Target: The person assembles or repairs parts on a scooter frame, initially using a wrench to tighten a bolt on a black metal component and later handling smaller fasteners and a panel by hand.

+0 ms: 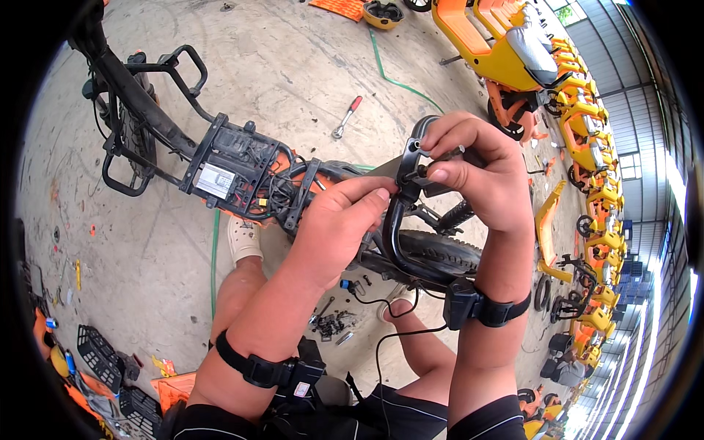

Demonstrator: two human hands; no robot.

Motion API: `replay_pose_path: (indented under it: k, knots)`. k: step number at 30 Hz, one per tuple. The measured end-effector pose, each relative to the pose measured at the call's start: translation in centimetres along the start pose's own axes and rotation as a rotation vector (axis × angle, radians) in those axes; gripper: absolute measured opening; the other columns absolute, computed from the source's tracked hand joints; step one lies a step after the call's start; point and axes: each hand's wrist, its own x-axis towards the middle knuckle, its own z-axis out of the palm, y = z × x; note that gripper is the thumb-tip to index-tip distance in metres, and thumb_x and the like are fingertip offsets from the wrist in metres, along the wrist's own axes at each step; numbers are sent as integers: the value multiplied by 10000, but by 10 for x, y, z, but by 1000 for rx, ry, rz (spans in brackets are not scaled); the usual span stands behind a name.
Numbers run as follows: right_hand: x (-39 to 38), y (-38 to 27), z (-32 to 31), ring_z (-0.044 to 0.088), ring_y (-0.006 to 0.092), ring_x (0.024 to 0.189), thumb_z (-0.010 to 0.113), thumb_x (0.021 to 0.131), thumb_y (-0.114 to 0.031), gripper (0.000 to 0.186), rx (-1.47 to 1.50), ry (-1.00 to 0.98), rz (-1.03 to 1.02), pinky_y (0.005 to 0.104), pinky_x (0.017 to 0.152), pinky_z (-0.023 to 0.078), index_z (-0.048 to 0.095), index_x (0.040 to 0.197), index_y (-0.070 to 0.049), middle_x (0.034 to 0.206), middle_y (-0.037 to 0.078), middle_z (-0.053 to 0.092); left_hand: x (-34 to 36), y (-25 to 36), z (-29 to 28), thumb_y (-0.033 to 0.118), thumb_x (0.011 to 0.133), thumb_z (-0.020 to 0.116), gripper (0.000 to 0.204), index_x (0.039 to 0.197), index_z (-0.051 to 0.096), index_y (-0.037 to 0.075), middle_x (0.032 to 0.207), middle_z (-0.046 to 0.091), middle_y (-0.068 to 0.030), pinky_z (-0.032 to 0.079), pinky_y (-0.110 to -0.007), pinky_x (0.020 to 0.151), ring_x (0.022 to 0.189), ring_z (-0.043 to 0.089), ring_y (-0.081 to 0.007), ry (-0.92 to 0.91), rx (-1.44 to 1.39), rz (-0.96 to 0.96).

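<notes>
Currently, the right hand [480, 158] pinches a small dark metal rod [456, 152] beside the curved black tubular bar [394, 227] between both hands; the left hand [341, 227], fingers curled, meets that bar, its grip unclear. Beyond them lies a red-handled steel ratchet [347, 116].

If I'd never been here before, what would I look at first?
Probably the left hand and right hand, both at a bent black bar near the middle. Next might come the long row of yellow scooters curving down the right side. The red-handled ratchet lying on the grey floor, above the middle, stands out too.
</notes>
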Motion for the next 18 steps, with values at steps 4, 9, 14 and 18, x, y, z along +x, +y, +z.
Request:
replay_pose_path:
  k: [4,9,14,18]
  knots:
    - [1,1,1,508,47,726,761,810,19,145,-14,-45,-60,198,648,415,685,933,7,1028,59,678,0,1,0,177,986,617,264,1188,681,18,923,612,41,459,-218,718,780,528,-49,5,1,0]
    - [-3,-9,-4,580,156,896,745,848,-55,182,63,-90,77,284,798,461,677,1003,13,1049,104,665,1,1,3,179,990,612,271,1198,677,19,923,617,40,457,-214,715,780,527,-47,1,4,-2]
    - [-3,-10,3,430,16,651,785,846,-100,208,-12,-39,163,185,589,363,680,1009,-24,967,4,646,0,4,4,170,995,599,285,1217,663,4,931,647,25,460,-213,719,787,538,-43,1,-23,6]
    - [-1,-2,3,461,35,679,792,828,-70,193,-18,-10,84,196,595,377,680,976,-15,972,26,651,0,6,6,143,998,580,290,1219,654,-30,954,674,2,462,-217,747,806,550,-43,4,-31,-9]
